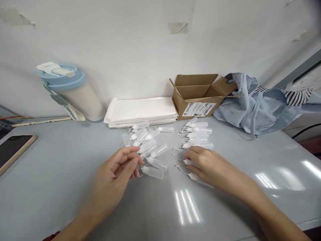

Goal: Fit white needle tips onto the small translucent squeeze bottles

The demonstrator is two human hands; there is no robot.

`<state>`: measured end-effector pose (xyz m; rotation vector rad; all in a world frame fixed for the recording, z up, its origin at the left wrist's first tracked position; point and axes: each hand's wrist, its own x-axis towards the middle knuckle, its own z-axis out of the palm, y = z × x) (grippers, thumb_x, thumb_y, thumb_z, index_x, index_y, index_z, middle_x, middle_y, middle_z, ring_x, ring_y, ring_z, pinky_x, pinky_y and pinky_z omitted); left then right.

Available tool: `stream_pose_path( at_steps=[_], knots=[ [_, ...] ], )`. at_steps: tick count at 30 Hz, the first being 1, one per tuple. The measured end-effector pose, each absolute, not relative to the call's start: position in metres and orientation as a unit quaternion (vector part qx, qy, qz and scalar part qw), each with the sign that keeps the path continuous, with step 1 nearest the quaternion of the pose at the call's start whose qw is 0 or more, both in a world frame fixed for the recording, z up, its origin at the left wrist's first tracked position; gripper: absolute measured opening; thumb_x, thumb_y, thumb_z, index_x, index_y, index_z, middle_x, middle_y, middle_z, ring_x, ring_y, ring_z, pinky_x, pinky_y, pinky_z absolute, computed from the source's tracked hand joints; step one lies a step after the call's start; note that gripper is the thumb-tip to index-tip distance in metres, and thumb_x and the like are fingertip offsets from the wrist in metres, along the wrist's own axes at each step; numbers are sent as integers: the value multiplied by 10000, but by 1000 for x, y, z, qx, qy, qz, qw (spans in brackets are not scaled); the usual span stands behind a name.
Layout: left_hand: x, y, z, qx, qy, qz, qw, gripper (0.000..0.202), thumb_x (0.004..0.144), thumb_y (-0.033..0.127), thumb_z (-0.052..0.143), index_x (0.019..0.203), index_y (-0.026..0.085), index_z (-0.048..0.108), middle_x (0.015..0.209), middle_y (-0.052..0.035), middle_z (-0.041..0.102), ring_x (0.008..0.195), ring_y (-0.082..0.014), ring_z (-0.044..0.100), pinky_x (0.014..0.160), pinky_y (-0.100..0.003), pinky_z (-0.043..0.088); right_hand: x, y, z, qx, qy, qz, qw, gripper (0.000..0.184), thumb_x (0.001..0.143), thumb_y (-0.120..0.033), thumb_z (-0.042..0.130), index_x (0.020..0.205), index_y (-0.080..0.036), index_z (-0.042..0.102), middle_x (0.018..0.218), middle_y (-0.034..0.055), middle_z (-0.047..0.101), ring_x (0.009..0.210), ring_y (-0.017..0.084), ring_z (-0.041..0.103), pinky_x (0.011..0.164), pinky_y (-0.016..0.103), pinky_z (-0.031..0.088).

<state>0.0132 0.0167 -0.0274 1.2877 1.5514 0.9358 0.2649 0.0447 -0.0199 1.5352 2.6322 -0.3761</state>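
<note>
Several small clear dropper bottles with white needle tips lie on the grey table (pixel 62 187) in two loose groups, a left group (pixel 150 150) and a right group (pixel 198 134). My left hand (pixel 117 170) hovers beside the left group, fingers loosely curled, thumb and fingertips close together; nothing shows between them. My right hand (pixel 205 165) rests palm down on the near end of the right group, its fingers curled round one or two bottles (pixel 189 162) whose white tips poke out to the left.
A stack of white padded envelopes (pixel 141 112) lies against the wall. An open cardboard box (pixel 198 95) stands to its right, with blue cloth (pixel 258 103) beyond. A blue-lidded tumbler (pixel 72 92) leans at the back left. A phone (pixel 12 150) lies at the left edge.
</note>
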Motion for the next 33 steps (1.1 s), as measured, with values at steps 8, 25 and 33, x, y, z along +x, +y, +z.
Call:
stream_pose_path(
  at_steps=[8,25,33],
  knots=[
    [22,8,-32,595,594,290,457,339,900,397,463,1188,224,511,809,-21,655,654,-154,615,481,-222,446,252,34,-27,404,874,-154,-221,176,920,-152,482,1058,-140,589,996,97,613,884,205,580,771,354,484],
    [17,5,-58,843,403,326,143,215,918,93,459,1091,196,536,913,-33,660,757,-144,632,650,-237,501,236,13,-27,345,852,-306,-246,298,962,-139,330,1215,-195,476,934,74,571,810,183,565,693,322,502],
    [20,4,-38,762,455,287,359,171,934,184,456,907,228,619,692,42,612,570,-100,541,519,-196,414,236,8,-28,422,800,-377,-199,296,994,-244,296,1248,-234,448,866,30,659,704,160,642,617,278,485]
  ],
)
